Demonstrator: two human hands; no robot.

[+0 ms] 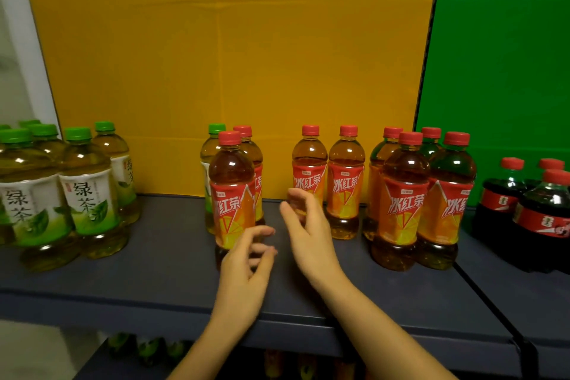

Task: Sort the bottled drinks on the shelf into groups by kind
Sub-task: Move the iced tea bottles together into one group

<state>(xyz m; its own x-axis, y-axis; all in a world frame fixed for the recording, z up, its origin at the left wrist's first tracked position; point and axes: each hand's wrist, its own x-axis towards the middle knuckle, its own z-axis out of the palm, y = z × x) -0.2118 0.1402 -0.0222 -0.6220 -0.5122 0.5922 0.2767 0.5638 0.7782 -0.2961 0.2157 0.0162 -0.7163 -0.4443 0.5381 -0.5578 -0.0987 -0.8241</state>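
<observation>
On the dark shelf (160, 259) a group of green tea bottles (88, 191) with green caps stands at the left. Several red-capped iced tea bottles (404, 203) stand in the middle and right. One lone green tea bottle (211, 151) stands behind the front iced tea bottle (231, 188). Cola bottles (543, 216) stand at the far right. My left hand (246, 268) hovers just right of the front iced tea bottle, fingers loosely curled, holding nothing. My right hand (308, 231) is raised in front of another iced tea bottle (309, 163), fingers relaxed and blurred.
A yellow backboard (234, 55) rises behind the shelf, with a green one (499, 55) to its right. A seam (481, 290) divides the shelf near the cola. More bottles (148, 348) show dimly on the shelf below.
</observation>
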